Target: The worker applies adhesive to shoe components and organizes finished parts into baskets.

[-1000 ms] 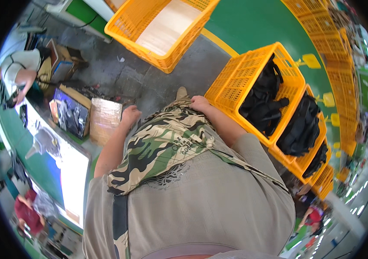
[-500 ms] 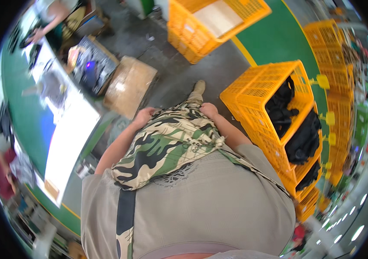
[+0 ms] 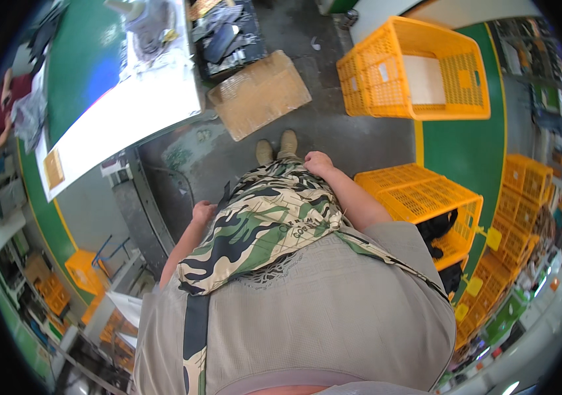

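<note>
I wear a camouflage apron [image 3: 267, 217] over a grey-brown shirt [image 3: 333, 309]. At its right edge, my right hand [image 3: 319, 163] is closed, its fingertips gripping the cloth. My left hand [image 3: 204, 211] hangs beside the apron's left edge with curled fingers. A dark strap [image 3: 225, 192] sticks out from the apron close to it. What those left fingers hold, if anything, is hidden. Past the hem show my tan boots [image 3: 287, 142].
A flattened cardboard box [image 3: 260, 94] lies ahead, next to a bin of dark parts [image 3: 225, 43]. To the left runs a white-edged green worktable [image 3: 90, 66]. Yellow crates [image 3: 386, 66] stand ahead right; another stack [image 3: 399, 178] with black items is near my right arm. A person [image 3: 14, 105] is far left.
My view has turned rightward and both boots now show. The table, cardboard and crates have shifted in the picture. My left hand has dropped away from the apron's lower edge; the right stays there.
</note>
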